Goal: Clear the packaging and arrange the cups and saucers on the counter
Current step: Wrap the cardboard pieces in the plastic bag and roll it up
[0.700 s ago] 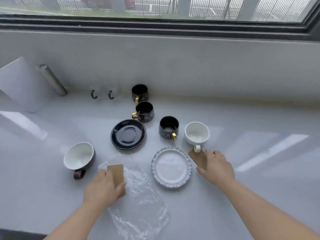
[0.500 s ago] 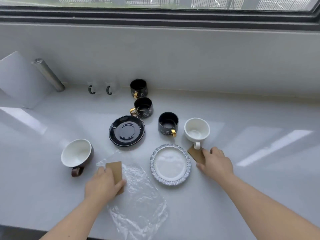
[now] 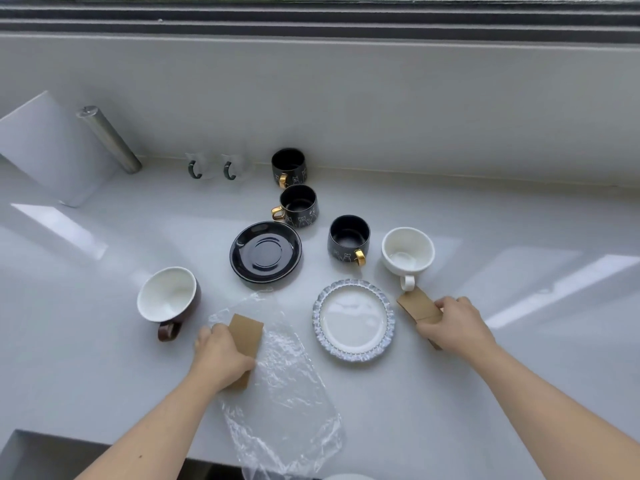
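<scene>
My left hand [image 3: 221,355] grips a brown cardboard piece [image 3: 246,330] lying on a clear plastic wrap [image 3: 284,393]. My right hand [image 3: 450,327] holds a second cardboard piece [image 3: 415,304] just below the white cup [image 3: 408,252]. Between the hands lies a white saucer with a blue patterned rim [image 3: 353,320]. A black saucer [image 3: 266,251] sits behind it. Three black cups with gold handles [image 3: 349,239] [image 3: 298,206] [image 3: 288,167] stand in a loose line toward the wall. A brown cup with a white inside [image 3: 168,299] leans at the left.
Two clear glass cups with dark handles [image 3: 197,166] [image 3: 232,166] stand by the back wall. A white board [image 3: 52,147] and a metal cylinder [image 3: 109,140] lean at the far left. The counter's front edge [image 3: 104,441] runs beneath my left forearm.
Both hands stay on their cardboard pieces. My right hand has drawn its piece slightly right and toward me, away from the white cup's handle. The camera has tilted further down.
</scene>
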